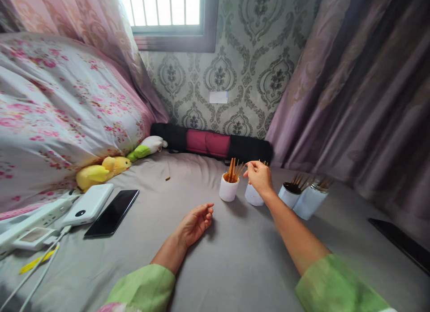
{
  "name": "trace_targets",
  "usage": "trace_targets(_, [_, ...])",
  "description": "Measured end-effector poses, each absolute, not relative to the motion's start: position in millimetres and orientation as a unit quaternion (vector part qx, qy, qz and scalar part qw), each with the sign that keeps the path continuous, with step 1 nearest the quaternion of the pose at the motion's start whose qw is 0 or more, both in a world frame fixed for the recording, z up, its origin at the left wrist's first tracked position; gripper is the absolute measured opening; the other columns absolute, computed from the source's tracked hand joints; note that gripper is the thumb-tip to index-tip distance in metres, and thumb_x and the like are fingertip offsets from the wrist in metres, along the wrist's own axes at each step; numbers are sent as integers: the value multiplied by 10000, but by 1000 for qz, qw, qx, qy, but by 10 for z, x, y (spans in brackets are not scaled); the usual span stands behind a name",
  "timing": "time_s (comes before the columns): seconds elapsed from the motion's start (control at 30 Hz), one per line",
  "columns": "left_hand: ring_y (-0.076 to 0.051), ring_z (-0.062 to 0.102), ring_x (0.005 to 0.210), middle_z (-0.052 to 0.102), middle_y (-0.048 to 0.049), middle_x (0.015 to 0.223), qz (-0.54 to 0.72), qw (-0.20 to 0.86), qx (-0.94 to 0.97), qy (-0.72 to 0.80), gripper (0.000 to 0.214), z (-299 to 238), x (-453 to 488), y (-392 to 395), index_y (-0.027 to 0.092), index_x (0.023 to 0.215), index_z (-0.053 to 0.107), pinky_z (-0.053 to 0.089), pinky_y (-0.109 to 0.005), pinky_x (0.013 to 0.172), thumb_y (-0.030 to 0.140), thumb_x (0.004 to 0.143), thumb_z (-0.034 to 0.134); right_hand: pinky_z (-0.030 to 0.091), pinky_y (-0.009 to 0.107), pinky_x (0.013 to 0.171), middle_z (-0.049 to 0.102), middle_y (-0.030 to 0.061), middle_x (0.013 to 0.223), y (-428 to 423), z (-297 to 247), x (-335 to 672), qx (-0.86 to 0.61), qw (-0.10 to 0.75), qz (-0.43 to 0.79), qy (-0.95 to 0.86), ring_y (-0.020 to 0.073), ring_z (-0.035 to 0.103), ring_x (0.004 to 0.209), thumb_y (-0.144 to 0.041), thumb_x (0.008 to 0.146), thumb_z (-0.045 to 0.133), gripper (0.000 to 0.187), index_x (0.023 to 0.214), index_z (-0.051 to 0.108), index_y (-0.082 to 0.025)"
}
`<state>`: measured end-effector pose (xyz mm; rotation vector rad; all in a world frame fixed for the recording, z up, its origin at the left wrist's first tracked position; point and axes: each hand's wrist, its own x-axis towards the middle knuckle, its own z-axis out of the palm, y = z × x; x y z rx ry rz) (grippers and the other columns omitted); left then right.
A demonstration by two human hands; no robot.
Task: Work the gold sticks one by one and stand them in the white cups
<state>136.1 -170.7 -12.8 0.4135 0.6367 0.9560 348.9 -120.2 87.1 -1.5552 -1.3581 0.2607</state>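
My right hand is closed in a pinch on a thin stick, which slants up from the mouth of a white cup. Thicker orange-brown sticks stand in that same cup. Behind and below my right hand is a second white cup, partly hidden, with a few stick tips showing. My left hand rests on the grey sheet, palm turned inward. Its fingers are loosely curled and hold nothing.
To the right, two more white containers, a shorter one and a taller one, hold thin sticks. A phone, a power bank, a power strip with cables and plush toys lie left. A black-and-red roll lies along the wall.
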Motion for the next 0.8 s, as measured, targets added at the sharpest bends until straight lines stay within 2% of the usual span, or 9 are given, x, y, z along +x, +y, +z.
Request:
trace_targets(0.4, [-48, 523, 508, 576, -29, 673, 453, 816, 192, 303, 104, -115, 1366, -1726, 77, 892, 576, 434, -144, 451, 100, 828, 496, 368, 203, 338, 629, 20, 571, -1419, 707, 3391, -617, 554, 183, -527, 105, 483, 348, -386, 790, 424, 291, 859, 585, -154])
trace_targets(0.8, [-52, 519, 508, 577, -35, 670, 457, 818, 188, 296, 111, -132, 1368, -1723, 65, 886, 584, 432, -150, 451, 93, 827, 494, 385, 201, 372, 623, 25, 570, -1608, 294, 3004, -607, 517, 257, -546, 130, 545, 425, -435, 821, 396, 313, 761, 569, -181])
